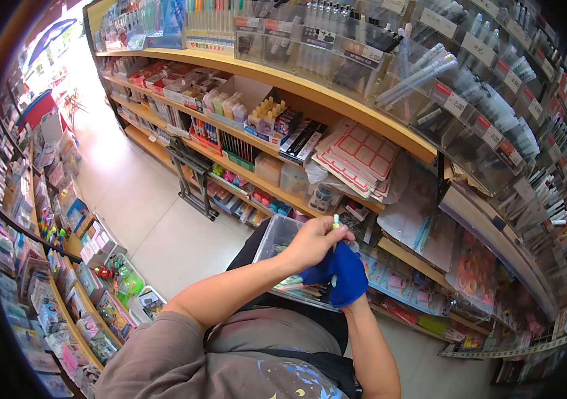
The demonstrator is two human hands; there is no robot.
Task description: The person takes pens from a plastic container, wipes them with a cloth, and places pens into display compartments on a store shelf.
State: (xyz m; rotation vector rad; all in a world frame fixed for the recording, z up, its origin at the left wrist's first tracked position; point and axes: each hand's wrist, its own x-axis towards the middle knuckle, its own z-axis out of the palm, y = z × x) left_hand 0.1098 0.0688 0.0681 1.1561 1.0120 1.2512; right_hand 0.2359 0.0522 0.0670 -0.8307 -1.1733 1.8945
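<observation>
My left hand (315, 241) is closed, with a slim pale pen (336, 220) sticking up between thumb and fingers. Right beside it, a blue cloth (350, 274) drapes over my right hand, hiding the fingers and leaving only the wrist bare. The cloth is bunched against the lower part of the pen, and a light tip shows at its left edge. Below both hands a clear plastic box (271, 241) rests on my lap. Several pale, pen-like sticks (290, 284) lie inside it, partly covered by my left forearm and the cloth.
A wooden shelf unit (277, 70) stands in front, with pen racks (310, 40) on top and boxed stationery beneath. Red-lined paper sheets (356, 156) jut over a shelf edge. A folded dark metal frame (192, 178) stands left. Another goods shelf (64, 286) runs along the left side.
</observation>
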